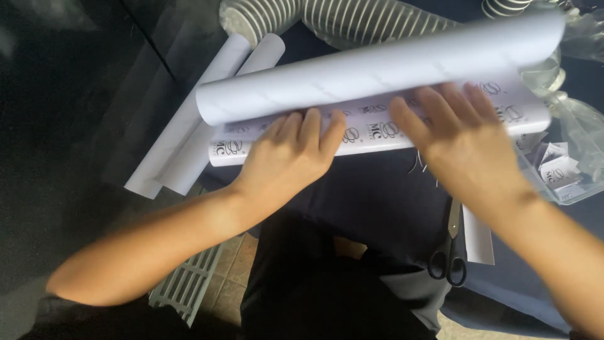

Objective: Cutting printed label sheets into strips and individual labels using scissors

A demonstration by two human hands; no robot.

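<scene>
A long white paper roll [377, 66] lies across a dark blue cloth-covered surface [377, 189], its loose printed sheet [371, 129] spread toward me. My left hand [292, 154] presses flat on the sheet's near edge, fingers apart and touching the roll. My right hand [462, 138] lies flat on the sheet to the right, fingers spread and slightly blurred. Neither hand grips anything.
Two more white rolls [189, 138] lean off the left edge. Black-handled scissors [450, 252] and a white paper strip [476, 236] lie near my right forearm. A clear tray with small tags [560, 173] sits at right. Striped cushions [352, 22] lie behind. A white floor grate [189, 283] shows below.
</scene>
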